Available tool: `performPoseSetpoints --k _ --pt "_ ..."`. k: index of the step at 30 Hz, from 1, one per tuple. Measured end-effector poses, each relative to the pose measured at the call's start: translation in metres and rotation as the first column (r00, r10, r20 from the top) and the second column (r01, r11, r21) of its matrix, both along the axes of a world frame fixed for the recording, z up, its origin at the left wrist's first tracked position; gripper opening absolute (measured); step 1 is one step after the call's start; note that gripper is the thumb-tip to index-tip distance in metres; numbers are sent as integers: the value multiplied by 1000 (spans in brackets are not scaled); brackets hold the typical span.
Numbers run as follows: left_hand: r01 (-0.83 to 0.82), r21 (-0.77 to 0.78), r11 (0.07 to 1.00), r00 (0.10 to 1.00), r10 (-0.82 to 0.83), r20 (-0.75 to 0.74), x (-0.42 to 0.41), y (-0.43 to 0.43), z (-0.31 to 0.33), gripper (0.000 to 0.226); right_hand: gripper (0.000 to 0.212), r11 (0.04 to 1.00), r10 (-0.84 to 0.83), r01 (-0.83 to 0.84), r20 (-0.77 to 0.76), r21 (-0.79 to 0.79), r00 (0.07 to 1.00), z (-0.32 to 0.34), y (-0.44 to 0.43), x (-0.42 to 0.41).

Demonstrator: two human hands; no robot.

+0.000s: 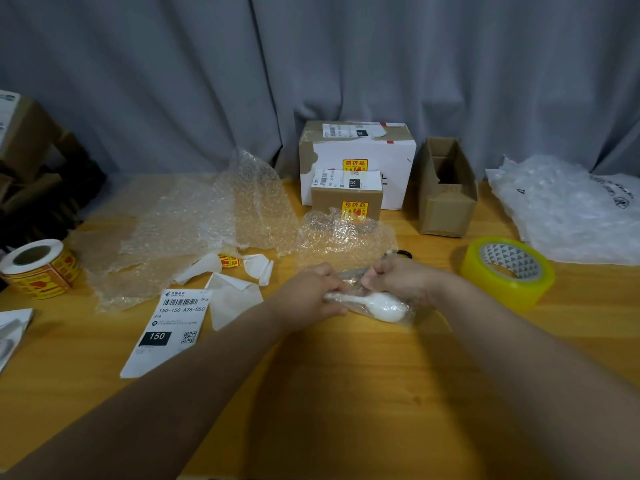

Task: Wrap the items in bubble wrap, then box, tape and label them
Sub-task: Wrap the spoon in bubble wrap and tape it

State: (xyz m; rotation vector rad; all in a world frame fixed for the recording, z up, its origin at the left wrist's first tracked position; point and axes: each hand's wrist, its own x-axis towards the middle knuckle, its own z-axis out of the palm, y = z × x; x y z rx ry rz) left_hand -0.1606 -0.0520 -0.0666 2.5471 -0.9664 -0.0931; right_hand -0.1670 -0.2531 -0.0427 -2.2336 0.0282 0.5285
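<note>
A white spoon [379, 305] lies inside a clear plastic sleeve [403, 318] on the wooden table [346, 393], just in front of me. My left hand [311, 292] grips the handle end of the sleeve. My right hand [398, 278] pinches the sleeve's upper edge with curled fingers. A small sheet of bubble wrap [343, 233] lies just behind both hands. A larger sheet of bubble wrap [194, 223] spreads to the left. An open empty cardboard box [446, 199] stands at the right rear. A roll of yellow tape [507, 271] sits to the right of my hands.
Two sealed, labelled boxes [356, 168] stand at the back centre. A shipping label [166, 334] and peeled backing papers [235, 296] lie on the left. A roll of yellow fragile stickers [40, 268] sits at the far left, a plastic bag pile [568, 209] at the far right.
</note>
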Motion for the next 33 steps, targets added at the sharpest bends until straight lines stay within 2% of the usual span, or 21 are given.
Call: performPoseSetpoints --k 3,6,9,12,14,16,20,22,24,25,27,28,30,33 --pt "-56 -39 998 998 58 34 2 -8 -4 30 15 995 -45 39 64 97 997 7 -2 -6" --pt "-108 -49 993 993 107 -40 7 -11 -4 30 21 998 5 -17 212 54 977 16 -9 -16" --pt "-122 -31 992 986 118 -114 11 -14 0 31 28 991 105 -117 154 70 982 13 -17 -24" --pt "-146 -110 983 971 121 -204 12 -12 6 19 19 988 -20 -17 229 155 973 -2 -19 -23" --pt "-208 -244 947 945 131 -299 11 -7 8 10 12 985 -67 15 293 173 954 -6 -17 -24" --pt "-274 -351 896 909 121 -400 12 2 7 15 14 981 -87 25 318 194 944 -8 -17 -27" --pt "-455 -453 767 799 127 -588 19 25 11 13 20 982 -89 34 297 188 951 -11 -20 -29" --pt "-532 -477 699 768 161 -620 20 30 17 19 19 984 -110 63 295 165 949 -13 -19 -26" --pt "-538 -474 697 786 211 -582 18 33 20 20 22 993 -109 88 313 81 943 -13 -18 -20" --pt "-496 -445 746 816 226 -532 18 34 20 18 24 995 -96 94 317 22 944 -13 -17 -17" --pt "-307 -209 928 918 231 -321 13 36 21 22 24 991 -71 103 313 -85 947 -10 -14 -14" --pt "-214 -50 976 961 202 -187 12 35 19 33 24 988 -65 106 310 -116 948 -10 -13 -13" --pt "-162 133 978 986 164 -5 10 29 13 47 24 985 -59 106 308 -136 950 -9 -13 -12" --pt "-204 165 965 977 190 95 4 14 9 45 11 996 -65 82 302 -43 951 -7 -16 -13"
